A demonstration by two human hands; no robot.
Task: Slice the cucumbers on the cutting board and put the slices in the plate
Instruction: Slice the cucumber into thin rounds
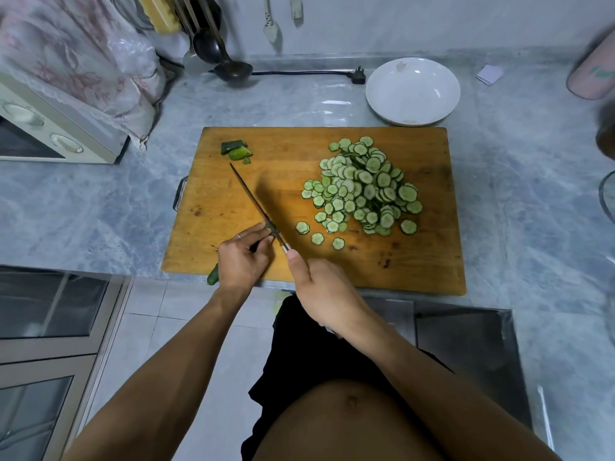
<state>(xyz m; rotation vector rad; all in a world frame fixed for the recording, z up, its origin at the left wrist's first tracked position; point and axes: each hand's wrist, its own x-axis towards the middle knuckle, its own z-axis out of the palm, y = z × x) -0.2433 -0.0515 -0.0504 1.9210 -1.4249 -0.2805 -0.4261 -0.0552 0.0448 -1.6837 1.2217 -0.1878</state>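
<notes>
A wooden cutting board [253, 201] lies on the grey counter. My left hand [241, 257] grips a cucumber [213, 277] at the board's near-left edge; only its dark green end shows below my wrist. My right hand [319, 287] holds a knife [253, 201] by the handle, its thin blade pointing away to the upper left, set against the cucumber at my left fingertips. A large heap of cucumber slices [362, 188] covers the board's right half. Cut end pieces [235, 151] lie at the far left corner. The white plate [412, 91] stands behind the board.
A toaster oven [50, 131] under a lace cloth stands at the left. Ladles [229, 66] and a black plug with its cord [357, 76] lie by the back wall. A pink object [592, 74] is at the far right. The counter edge runs just below the board.
</notes>
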